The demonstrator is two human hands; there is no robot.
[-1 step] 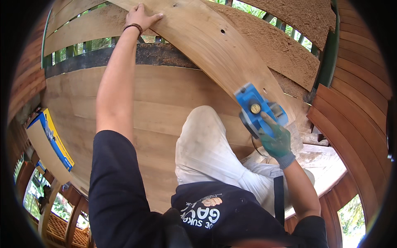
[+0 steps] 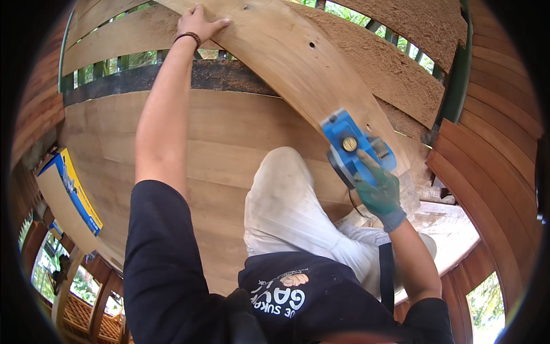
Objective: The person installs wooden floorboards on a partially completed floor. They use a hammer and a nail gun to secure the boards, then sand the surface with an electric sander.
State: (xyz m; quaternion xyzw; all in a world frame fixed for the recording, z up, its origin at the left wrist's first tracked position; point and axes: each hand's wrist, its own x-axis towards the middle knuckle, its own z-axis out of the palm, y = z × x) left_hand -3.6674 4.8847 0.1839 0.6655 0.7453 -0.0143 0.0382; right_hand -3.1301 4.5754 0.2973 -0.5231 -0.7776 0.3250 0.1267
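A wide, pale wooden plank [image 2: 286, 51] with dark knot holes runs from the upper middle down to the right. My bare left hand [image 2: 200, 26], with a beaded bracelet at the wrist, rests on its far left edge, fingers stretched and thumb spread. In a green-and-grey glove, my right hand [image 2: 378, 192] grips a blue electric hand planer [image 2: 346, 137] by its rear handle. One gloved finger extends forward along the tool's body. The planer sits over the near right part of the plank, slightly smeared by motion; its underside is hidden.
Shavings cover the boards [image 2: 395, 71] beyond the plank, with gaps between them. Wide floor planks [image 2: 200, 132] lie under my bent knee. A blue-and-yellow cardboard box [image 2: 77, 192] stands at the left. A dark cord [image 2: 358, 207] trails near the planer. Curved reddish boards [image 2: 487, 183] rise at the right.
The planer and my right hand have shifted slightly left and up along the plank. My left hand keeps its place on the plank, while the whole view has drifted a little.
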